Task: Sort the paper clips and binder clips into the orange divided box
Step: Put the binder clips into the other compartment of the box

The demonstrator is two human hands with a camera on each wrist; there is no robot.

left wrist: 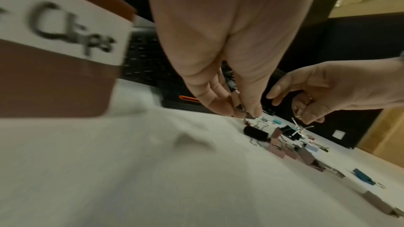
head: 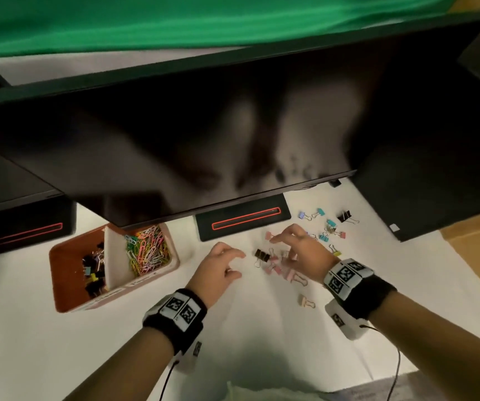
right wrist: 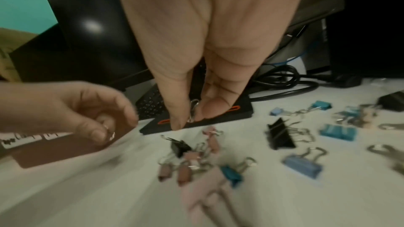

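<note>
The orange divided box [head: 68, 285] stands at the left of the white table, with binder clips in its left half and coloured paper clips [head: 149, 250] in its right half. My left hand [head: 237, 264] hovers right of the box and pinches a small binder clip [left wrist: 237, 104]. Just to its right, my right hand [head: 283, 250] pinches the wire handle of a binder clip [right wrist: 193, 111]. Below it lie a black binder clip [head: 262, 255] and several pink ones [head: 275, 268]. More blue and black clips [head: 324, 235] lie farther right.
A large dark monitor [head: 204, 125] overhangs the table, and its stand base [head: 241, 221] sits just behind my hands. A second base [head: 21, 233] is behind the box. Black cables [right wrist: 284, 82] and a dark case [head: 421, 198] are at the back right. One pink clip [head: 305, 301] lies nearer me.
</note>
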